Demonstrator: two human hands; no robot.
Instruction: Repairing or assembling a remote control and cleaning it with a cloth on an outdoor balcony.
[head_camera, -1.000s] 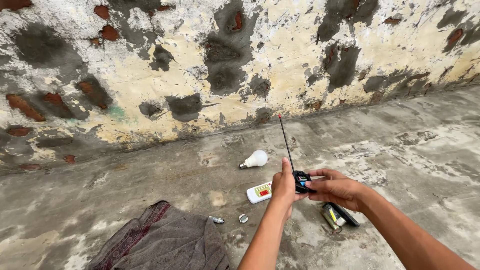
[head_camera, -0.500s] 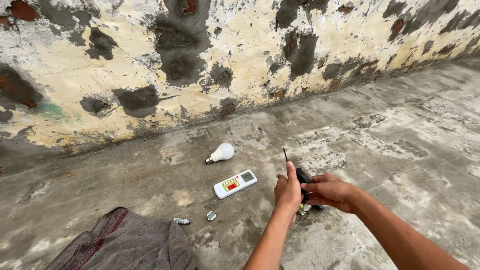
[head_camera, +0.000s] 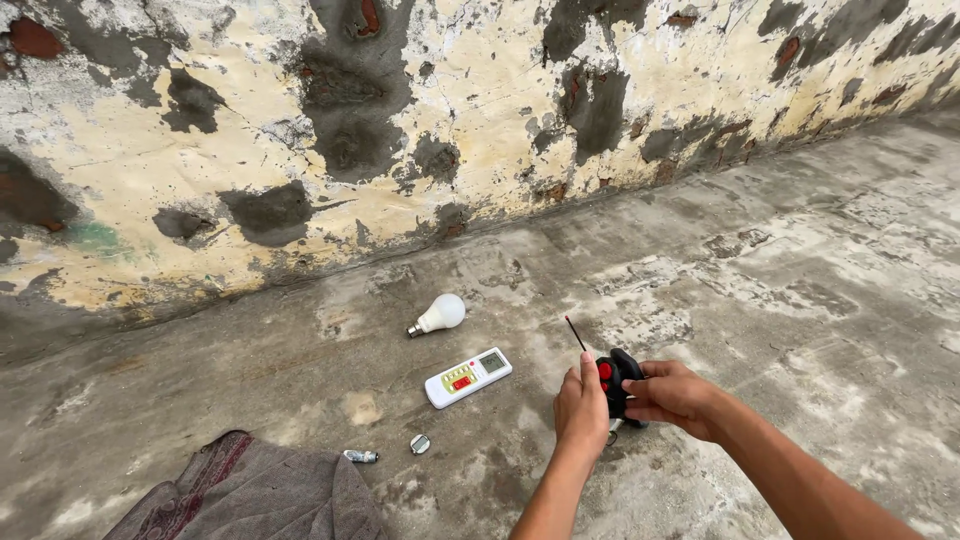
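Both my hands hold a small black controller (head_camera: 618, 380) with a red button and a thin antenna that points up and to the left. My left hand (head_camera: 582, 408) grips its left side, thumb by the red button. My right hand (head_camera: 675, 396) grips its right side. Left of my hands, a white remote control (head_camera: 468, 377) with coloured buttons and a small screen lies on the concrete floor. A white light bulb (head_camera: 438, 315) lies on its side just beyond it.
A grey and dark red cloth (head_camera: 250, 495) lies bunched at the lower left. A small battery (head_camera: 361, 456) and a round metal piece (head_camera: 420, 444) lie beside it. A stained, peeling wall (head_camera: 400, 130) runs along the back of the floor.
The view has shifted, so the bulb and remote now sit further right. My hands have lowered the controller toward the floor, and its antenna looks shorter.
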